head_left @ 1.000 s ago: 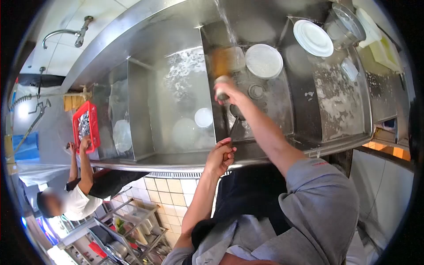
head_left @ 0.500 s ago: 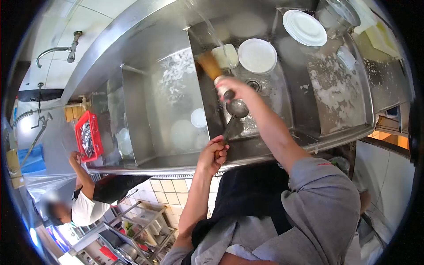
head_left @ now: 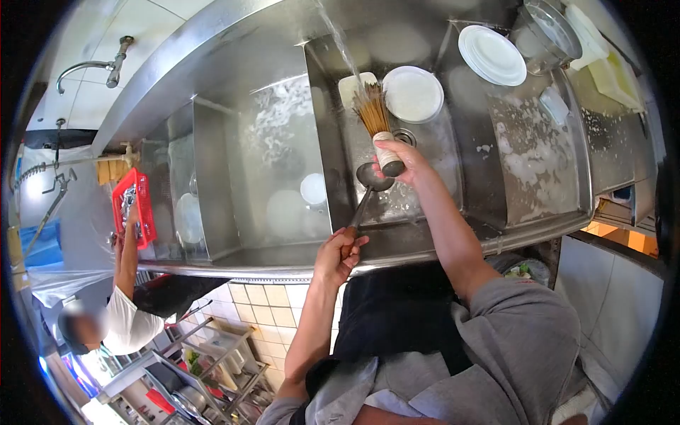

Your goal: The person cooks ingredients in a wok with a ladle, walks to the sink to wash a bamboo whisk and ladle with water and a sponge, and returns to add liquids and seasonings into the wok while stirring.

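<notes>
The right hand [head_left: 406,160] had its fingers wrapped round a brush [head_left: 375,120], bristles toward eleven o'clock; the left hand [head_left: 336,259] gripped a ladle [head_left: 363,205], bowl toward one o'clock over the sink basin [head_left: 442,177]. The brush had just shifted toward three o'clock, apparently wetting its bristles under the falling water [head_left: 337,41].

The far left wall [head_left: 157,23] is being faced by large white tiles [head_left: 188,6]. At near left, the floor [head_left: 263,297] is being covered by smaller cream and white tiles [head_left: 282,296], a metal rack [head_left: 188,336] is being stood on it, and bright light [head_left: 98,411] is being cast beyond. At near right, a pale panel [head_left: 610,273] is being divided by a seam.
</notes>
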A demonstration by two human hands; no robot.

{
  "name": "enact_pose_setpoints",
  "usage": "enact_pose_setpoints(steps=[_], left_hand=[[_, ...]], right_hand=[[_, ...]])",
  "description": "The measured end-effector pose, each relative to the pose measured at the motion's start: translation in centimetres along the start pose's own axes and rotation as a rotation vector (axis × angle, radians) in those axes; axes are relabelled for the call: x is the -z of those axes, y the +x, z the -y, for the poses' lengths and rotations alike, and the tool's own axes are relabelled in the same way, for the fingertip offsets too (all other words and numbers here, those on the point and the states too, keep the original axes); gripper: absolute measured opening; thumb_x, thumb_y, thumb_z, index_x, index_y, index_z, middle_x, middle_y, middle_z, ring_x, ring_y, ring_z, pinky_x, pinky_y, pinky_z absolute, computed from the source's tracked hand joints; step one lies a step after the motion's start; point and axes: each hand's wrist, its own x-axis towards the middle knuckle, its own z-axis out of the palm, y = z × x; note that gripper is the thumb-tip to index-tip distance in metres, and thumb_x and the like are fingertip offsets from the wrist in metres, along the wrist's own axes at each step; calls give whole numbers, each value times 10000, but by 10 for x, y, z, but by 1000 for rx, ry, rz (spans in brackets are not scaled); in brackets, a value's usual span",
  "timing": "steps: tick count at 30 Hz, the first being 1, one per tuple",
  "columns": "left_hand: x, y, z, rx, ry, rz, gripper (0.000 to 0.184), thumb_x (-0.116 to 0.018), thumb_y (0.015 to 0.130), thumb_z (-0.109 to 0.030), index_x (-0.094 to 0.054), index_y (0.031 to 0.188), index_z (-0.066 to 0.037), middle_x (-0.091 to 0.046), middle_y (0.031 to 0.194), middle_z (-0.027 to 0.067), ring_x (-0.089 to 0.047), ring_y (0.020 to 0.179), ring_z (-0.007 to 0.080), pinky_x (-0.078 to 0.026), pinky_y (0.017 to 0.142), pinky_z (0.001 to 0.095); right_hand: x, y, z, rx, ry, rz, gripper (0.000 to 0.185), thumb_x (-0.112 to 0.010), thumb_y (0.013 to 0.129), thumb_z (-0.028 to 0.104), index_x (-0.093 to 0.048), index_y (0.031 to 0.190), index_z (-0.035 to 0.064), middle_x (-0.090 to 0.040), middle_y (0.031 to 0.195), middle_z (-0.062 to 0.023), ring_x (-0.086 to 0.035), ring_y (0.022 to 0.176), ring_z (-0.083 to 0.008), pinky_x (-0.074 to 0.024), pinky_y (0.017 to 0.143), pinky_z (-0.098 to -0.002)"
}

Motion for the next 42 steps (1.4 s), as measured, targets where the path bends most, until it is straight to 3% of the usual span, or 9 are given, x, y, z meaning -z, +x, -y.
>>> enact_pose_setpoints(steps=[7,12,15,19,25,29,33,37,42], left_hand=[[5,-15,15,51,39,2,537,-483,886,-27,-322,1398,-23,-634,985,262,-524,576,137,-442,440,229],[4,-13,14,38,83,21,584,-481,895,-36,-260,1436,-26,-638,904,230,-496,557,122,-394,414,213],[9,-7,14,43,73,18,595,-481,888,-23,-255,1437,-34,-631,890,210,-487,551,120,-374,410,206],[-2,-17,7,26,97,2,596,-500,866,5,-278,1418,-19,-627,919,187,-499,554,124,-399,434,211],[-36,-16,5,-334,252,-81,534,-461,833,94,-348,1354,54,-519,1222,192,-674,875,297,-592,709,334],[-48,-12,-13,-373,304,-19,508,-466,808,114,-372,1308,115,-478,1253,263,-667,924,381,-602,760,376],[-47,-12,-12,-393,332,-19,504,-473,823,100,-368,1316,117,-475,1255,270,-667,928,377,-601,769,371],[-46,-17,3,-421,335,-101,426,-455,846,94,-399,1268,110,-496,1235,253,-666,932,368,-600,763,378],[-69,6,-15,-705,474,-68,297,-501,893,39,-442,1182,75,-574,1088,202,-675,893,328,-594,723,365]], right_hand=[[-42,67,-19,458,266,-289,367,-699,812,188,-497,1103,95,-592,862,-131,-650,661,-265,-528,460,-418],[-20,105,-10,-143,-211,218,283,-672,787,131,-489,999,94,-550,638,-89,-599,483,-272,-487,382,-401],[-70,99,-46,384,101,-396,304,-646,790,123,-456,1021,72,-543,626,-110,-608,495,-272,-490,377,-405],[-18,106,-8,-149,-250,277,310,-648,803,168,-482,1049,78,-577,839,-145,-636,573,-271,-495,382,-398],[-36,74,22,-123,-425,208,384,-691,777,141,-484,1099,103,-586,784,-110,-631,570,-258,-502,409,-415],[-51,83,15,418,119,-409,621,-705,765,205,-338,1262,145,-561,944,-135,-606,597,-253,-495,458,-407],[-50,98,-20,-134,-420,308,674,-674,761,180,-265,1296,204,-541,979,-193,-630,631,-287,-510,456,-431],[-65,100,-29,261,63,-288,527,-674,771,192,-360,1195,190,-549,962,-153,-648,660,-288,-505,440,-427],[-20,148,17,-120,489,172,464,-719,742,205,-463,1116,106,-557,955,-157,-624,704,-305,-543,543,-412]])
